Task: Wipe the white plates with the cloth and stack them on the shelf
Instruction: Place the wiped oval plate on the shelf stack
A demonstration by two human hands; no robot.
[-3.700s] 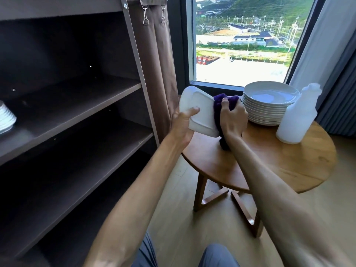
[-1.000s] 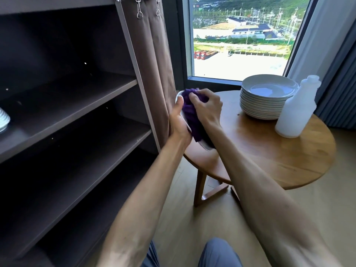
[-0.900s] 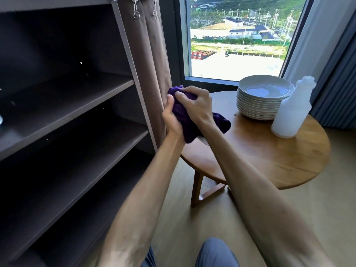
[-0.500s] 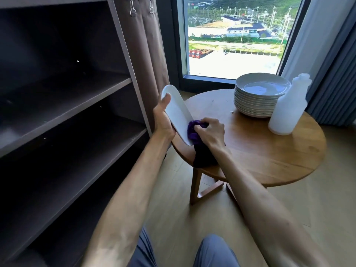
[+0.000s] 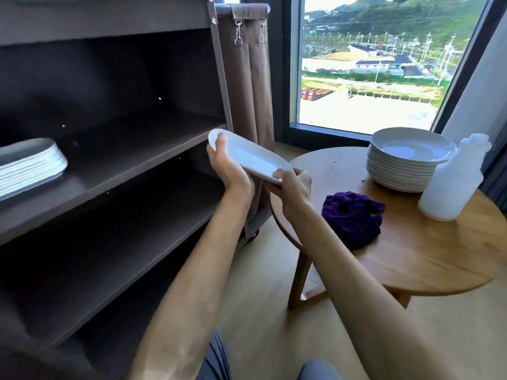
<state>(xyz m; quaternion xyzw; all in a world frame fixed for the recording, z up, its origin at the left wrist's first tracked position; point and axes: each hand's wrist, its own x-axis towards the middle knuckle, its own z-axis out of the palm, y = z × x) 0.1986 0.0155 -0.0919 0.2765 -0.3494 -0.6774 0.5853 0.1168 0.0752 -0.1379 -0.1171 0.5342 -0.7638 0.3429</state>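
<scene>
Sitting at the far left on the upper board of the dark brown open shelf unit [image 5: 142, 157], a stack of white plates [image 5: 30, 167] is partly cut off by the frame edge. To the right, in front of the shelf's corner post, the person holds one white oval plate [image 5: 251, 156] tilted in the air between both hands, apart from the shelf and the table. The left hand [image 5: 229, 167] grips the plate's far left end, thumb laid over the rim and fingers curled beneath. The right hand [image 5: 292, 187] pinches the plate's near right end, thumb on top of the rim and the other fingers folded under it. Further right, the crumpled purple cloth [image 5: 352, 218] lies on the round wooden table [image 5: 428, 259], free of both hands. Behind it stands a pile of white round plates [image 5: 406, 160], and just beside that pile a translucent white plastic bottle [image 5: 455, 179]. Half a second earlier the right hand was pressing the cloth against the plate's lower edge; now the cloth has been let go onto the table and that hand has taken the plate instead. The plate, then nearly on edge, now lies closer to flat and nearer the shelf.
</scene>
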